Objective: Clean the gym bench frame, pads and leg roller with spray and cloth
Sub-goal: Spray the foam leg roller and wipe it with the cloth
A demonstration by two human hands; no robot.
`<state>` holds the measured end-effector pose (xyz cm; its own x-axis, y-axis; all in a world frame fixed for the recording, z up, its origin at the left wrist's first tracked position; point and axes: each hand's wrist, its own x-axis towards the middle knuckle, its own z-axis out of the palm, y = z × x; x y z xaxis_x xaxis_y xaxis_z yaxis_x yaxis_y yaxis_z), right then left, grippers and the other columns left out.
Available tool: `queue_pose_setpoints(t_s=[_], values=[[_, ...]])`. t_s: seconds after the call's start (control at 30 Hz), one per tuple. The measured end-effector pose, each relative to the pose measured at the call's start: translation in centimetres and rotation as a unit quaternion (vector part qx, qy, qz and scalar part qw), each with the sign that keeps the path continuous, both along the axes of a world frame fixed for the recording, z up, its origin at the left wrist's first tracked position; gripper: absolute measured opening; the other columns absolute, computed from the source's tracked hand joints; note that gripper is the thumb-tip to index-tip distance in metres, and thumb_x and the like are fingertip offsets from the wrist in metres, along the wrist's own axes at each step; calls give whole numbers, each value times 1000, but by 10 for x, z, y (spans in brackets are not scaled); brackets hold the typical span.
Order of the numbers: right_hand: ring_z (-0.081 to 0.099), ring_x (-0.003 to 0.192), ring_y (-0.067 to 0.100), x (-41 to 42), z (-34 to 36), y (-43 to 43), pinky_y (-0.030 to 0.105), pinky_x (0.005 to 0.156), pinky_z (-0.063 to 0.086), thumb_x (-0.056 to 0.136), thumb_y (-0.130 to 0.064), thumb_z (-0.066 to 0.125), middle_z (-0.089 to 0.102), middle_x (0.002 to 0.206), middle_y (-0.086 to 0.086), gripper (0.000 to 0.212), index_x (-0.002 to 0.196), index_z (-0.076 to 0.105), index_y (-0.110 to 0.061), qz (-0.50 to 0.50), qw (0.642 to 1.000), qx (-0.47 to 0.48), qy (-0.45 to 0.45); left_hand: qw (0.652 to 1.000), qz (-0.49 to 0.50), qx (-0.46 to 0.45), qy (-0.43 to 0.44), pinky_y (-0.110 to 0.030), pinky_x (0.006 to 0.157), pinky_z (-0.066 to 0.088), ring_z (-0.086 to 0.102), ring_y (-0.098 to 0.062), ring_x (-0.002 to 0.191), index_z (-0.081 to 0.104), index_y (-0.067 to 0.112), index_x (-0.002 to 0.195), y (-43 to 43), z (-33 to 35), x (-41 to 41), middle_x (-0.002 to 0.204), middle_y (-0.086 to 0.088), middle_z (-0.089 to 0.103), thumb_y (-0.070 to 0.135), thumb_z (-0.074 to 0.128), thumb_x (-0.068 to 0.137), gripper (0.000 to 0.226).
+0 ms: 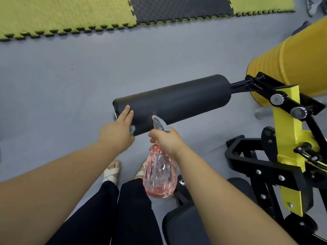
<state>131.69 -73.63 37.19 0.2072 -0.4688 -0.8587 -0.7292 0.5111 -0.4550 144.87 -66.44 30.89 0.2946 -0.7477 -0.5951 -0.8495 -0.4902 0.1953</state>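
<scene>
the cloth [132, 128] shows only as a grey scrap under the left hand [116, 133]; the palm hides the rest. the right hand [165, 139] covers the neck of the bottle [159, 172], so its trigger cannot be seen. the roller [171, 101] hides its own far side. the yellow drum [292, 61] runs off the right edge, the seat pad [184, 227] off the bottom. shoes [311, 6] at the top right are cut off and blurred.
</scene>
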Motion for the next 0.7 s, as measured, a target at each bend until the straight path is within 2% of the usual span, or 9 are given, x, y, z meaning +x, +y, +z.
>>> queue_pose_setpoints(t_s=[0.07, 0.17, 0.27, 0.3, 0.4, 0.5, 0.57, 0.63, 0.7], values=[[69, 84, 30, 3, -4, 0, 43, 81, 53, 83, -23, 56, 60, 85, 7, 9, 78, 54, -16, 11, 999, -26, 16, 1000, -1, 16, -3, -31, 62, 43, 60, -25, 93, -3, 23, 150, -2, -3, 7, 156, 13, -17, 29, 46, 93, 75], [66, 69, 25, -6, -8, -19, 33, 64, 48, 82, -22, 59, 59, 81, 5, 19, 99, 58, -14, -70, 996, -48, 12, 999, -20, 30, 0, -29, 56, 41, 58, -24, 76, -6, 24, 150, 7, -7, 5, 155, 13, -22, 24, 46, 91, 78], [60, 65, 23, -26, -5, -52, 32, 62, 43, 78, -21, 60, 54, 74, 3, 20, 96, 56, -30, -147, 985, -82, 23, 997, -54, 52, -8, -29, 57, 45, 56, -23, 70, -3, 23, 150, 18, -5, -7, 154, 12, -26, 21, 43, 91, 75], [57, 65, 24, -34, -2, -65, 33, 63, 44, 76, -21, 59, 53, 71, 4, 20, 94, 56, -29, -171, 980, -92, 32, 996, -65, 58, -11, -28, 59, 45, 53, -22, 70, -2, 22, 150, 21, -3, -11, 154, 12, -25, 22, 43, 91, 73], [51, 59, 23, -58, 4, -99, 31, 61, 46, 81, -14, 55, 51, 68, 8, 4, 80, 55, -10, -221, 967, -112, 64, 994, -89, 66, -9, -27, 59, 40, 51, -20, 73, 3, 21, 150, 24, 1, -22, 157, 11, -15, 24, 42, 93, 69], [55, 61, 19, -75, 15, -124, 32, 61, 50, 87, -14, 55, 54, 78, 9, 9, 81, 53, -8, -224, 964, -121, 78, 996, -78, 33, 2, -28, 61, 40, 60, -22, 89, 10, 21, 149, 13, 3, -22, 157, 6, -1, 29, 43, 93, 67], [56, 63, 20, -82, 18, -135, 33, 63, 51, 90, -18, 55, 54, 78, 9, 11, 84, 54, -8, -231, 964, -109, 76, 998, -57, 9, -7, -28, 60, 41, 61, -24, 93, 5, 23, 150, 1, 0, -16, 157, 6, -9, 31, 45, 92, 71], [57, 65, 20, -86, 18, -141, 36, 73, 53, 89, -19, 56, 57, 78, 9, 12, 87, 56, -8, -236, 962, -105, 87, 999, -29, 15, -9, -30, 59, 42, 59, -26, 95, -2, 25, 150, -11, -3, -6, 156, 8, -17, 30, 46, 91, 75], [58, 63, 20, -85, 16, -138, 33, 69, 53, 88, -16, 54, 57, 76, 9, 9, 86, 55, -7, -227, 965, -101, 84, 999, -23, 40, -2, -30, 59, 44, 58, -25, 91, -6, 26, 149, -16, -6, 2, 156, 10, -20, 30, 46, 91, 78]])
